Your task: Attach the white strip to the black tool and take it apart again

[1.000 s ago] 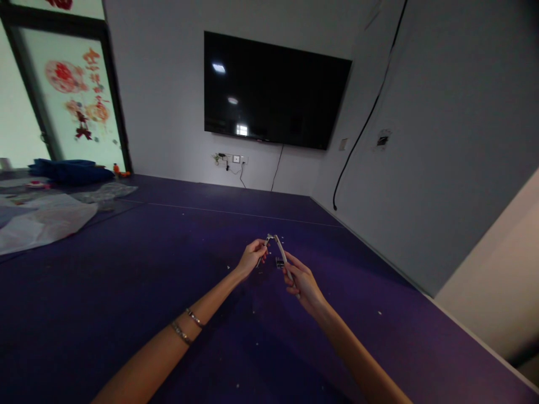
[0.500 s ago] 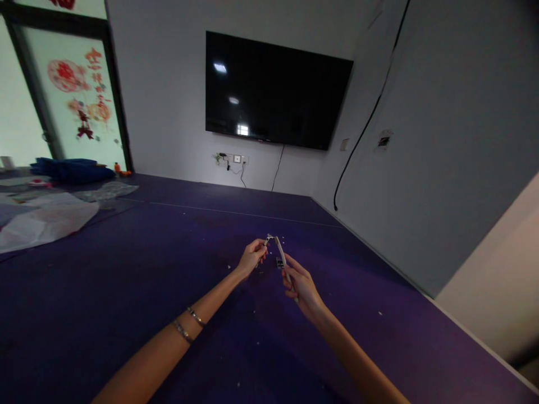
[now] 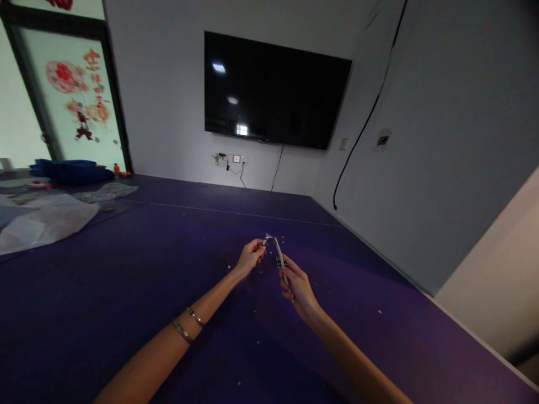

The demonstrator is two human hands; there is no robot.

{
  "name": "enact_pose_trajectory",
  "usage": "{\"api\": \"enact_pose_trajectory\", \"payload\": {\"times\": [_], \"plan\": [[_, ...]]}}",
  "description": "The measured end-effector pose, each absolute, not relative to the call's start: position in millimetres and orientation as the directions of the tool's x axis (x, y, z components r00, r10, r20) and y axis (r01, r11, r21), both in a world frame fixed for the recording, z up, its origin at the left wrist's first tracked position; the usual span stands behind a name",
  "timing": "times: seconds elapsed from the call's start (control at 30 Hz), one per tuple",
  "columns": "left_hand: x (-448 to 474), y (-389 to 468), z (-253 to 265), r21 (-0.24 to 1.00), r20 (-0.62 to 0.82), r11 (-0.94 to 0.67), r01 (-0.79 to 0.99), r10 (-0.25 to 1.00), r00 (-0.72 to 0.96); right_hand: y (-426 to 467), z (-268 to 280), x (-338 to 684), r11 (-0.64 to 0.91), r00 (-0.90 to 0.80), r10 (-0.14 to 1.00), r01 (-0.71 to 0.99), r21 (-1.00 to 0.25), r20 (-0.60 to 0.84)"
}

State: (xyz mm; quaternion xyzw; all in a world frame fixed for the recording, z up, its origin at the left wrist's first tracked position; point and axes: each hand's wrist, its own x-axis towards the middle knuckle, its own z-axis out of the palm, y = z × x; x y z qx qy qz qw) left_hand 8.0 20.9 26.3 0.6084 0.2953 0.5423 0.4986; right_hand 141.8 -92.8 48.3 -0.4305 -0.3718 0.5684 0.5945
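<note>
My left hand [image 3: 251, 257] is closed round a small silver metal tool [image 3: 266, 240], whose kind I cannot make out. Its head points up and to the right. In my right hand [image 3: 298, 281] a slender, pale, slightly curved stick [image 3: 279, 253] is gripped by its lower part, its upper end leaning left. The tool's head is close to the stick's tip; whether they touch I cannot tell. Just behind the right fingers lies a small black-and-white object [image 3: 279, 262], partly hidden. Tiny white bits are scattered on the purple surface [image 3: 202, 348] around both hands.
Clear plastic wrap [image 3: 107, 192], a white sheet [image 3: 50, 227] and a dark blue cloth bundle [image 3: 69, 170] lie at the left. An orange bottle [image 3: 117, 168] stands behind them. A television [image 3: 278, 90] hangs on the far wall, and a black cable [image 3: 366, 123] dangles at the right.
The stick and my right hand have shifted very slightly left. The tool's head has tilted a little, and both hands keep their hold.
</note>
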Motion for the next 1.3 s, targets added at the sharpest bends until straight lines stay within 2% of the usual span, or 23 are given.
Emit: {"api": "enact_pose_trajectory", "payload": {"times": [0.2, 0.37, 0.6, 0.97, 1.3], "plan": [[12, 19, 23, 0.919, 0.393, -0.367, -0.146, 0.883, 0.255, -84, 54, 149, 0.040, 0.097, 0.995, -0.322, -0.946, 0.010], [12, 19, 22, 0.915, 0.403, -0.378, -0.143, 0.882, 0.246, -90, 48, 146, 0.013, 0.079, 0.997, -0.300, -0.954, -0.011], [13, 17, 20, 0.928, 0.372, -0.349, -0.131, 0.887, 0.273, -91, 49, 146, 0.052, 0.130, 0.991, -0.333, -0.942, 0.009], [12, 15, 23, 0.925, 0.378, -0.353, -0.139, 0.888, 0.261, -96, 48, 141, 0.031, 0.109, 0.994, -0.378, -0.925, -0.012], [10, 15, 27, 0.926, 0.375, -0.350, -0.141, 0.894, 0.246, -97, 45, 140, 0.021, 0.096, 0.995, -0.343, -0.939, -0.013]]}}
